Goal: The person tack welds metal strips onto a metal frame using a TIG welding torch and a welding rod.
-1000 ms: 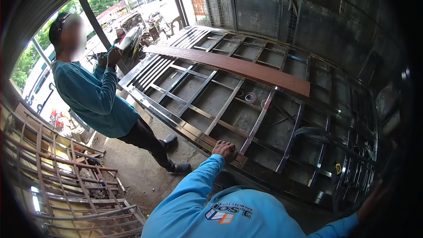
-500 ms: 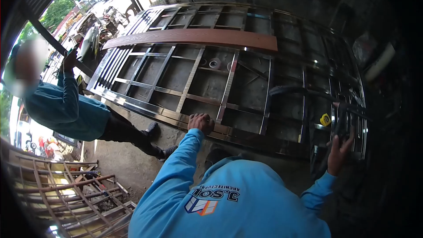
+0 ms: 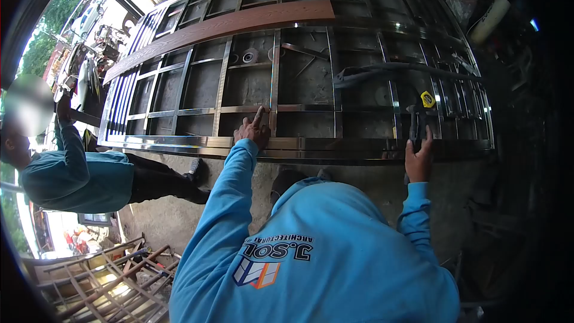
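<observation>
Left grip (image 3: 252, 134) of mine, fingers apart and index extended, at the near edge of the gridded metal frame (image 3: 359, 145); against my right grip (image 3: 420, 158) lies a dark hammer-like tool (image 3: 414, 121) (whether clamped, I cannot tell), near a yellow tape measure (image 3: 427, 99).

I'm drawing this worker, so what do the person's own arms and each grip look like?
The left sleeve and right sleeve are long, bright blue and wrinkled into folds; no markings show on them. The left grip and right grip are bare hands, without gloves.
</observation>
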Motion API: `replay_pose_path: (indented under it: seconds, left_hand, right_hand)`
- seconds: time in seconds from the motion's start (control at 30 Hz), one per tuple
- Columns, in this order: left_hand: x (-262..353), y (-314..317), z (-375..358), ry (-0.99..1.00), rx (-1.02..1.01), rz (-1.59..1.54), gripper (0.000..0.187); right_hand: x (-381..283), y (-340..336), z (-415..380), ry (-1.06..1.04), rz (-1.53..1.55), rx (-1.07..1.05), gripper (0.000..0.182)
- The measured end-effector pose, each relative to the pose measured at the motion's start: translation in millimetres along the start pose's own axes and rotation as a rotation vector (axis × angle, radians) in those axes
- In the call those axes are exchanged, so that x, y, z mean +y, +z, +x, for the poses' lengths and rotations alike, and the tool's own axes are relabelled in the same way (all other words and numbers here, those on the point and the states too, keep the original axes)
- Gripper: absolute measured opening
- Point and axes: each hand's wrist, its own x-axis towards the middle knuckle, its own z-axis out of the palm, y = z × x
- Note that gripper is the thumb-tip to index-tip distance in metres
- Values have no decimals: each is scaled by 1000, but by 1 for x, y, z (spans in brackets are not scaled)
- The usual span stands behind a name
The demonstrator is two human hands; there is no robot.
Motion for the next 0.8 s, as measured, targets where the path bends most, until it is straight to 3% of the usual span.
replay_pose_path:
  seconds: [0.27, 0.37, 0.47, 0.57, 0.8]
  left_hand:
    - [-14, -8, 7, 291, -105, 31, 73]
    - [-12, 0, 12, 228, -7, -41, 79]
    - [-6, -14, 13, 90, -89, -127, 76]
    - [-23, 5, 27, 54, -33, -158, 77]
    - [-35, 22, 38, 84, 96, -102, 78]
  right_hand:
    - [31, 59, -13, -99, 8, -24, 75]
    - [36, 62, -14, 14, 95, -78, 76]
    - [43, 59, -10, -39, 11, -76, 76]
    - [42, 57, -6, 33, 132, -121, 77]
    - [40, 55, -4, -20, 186, -166, 75]
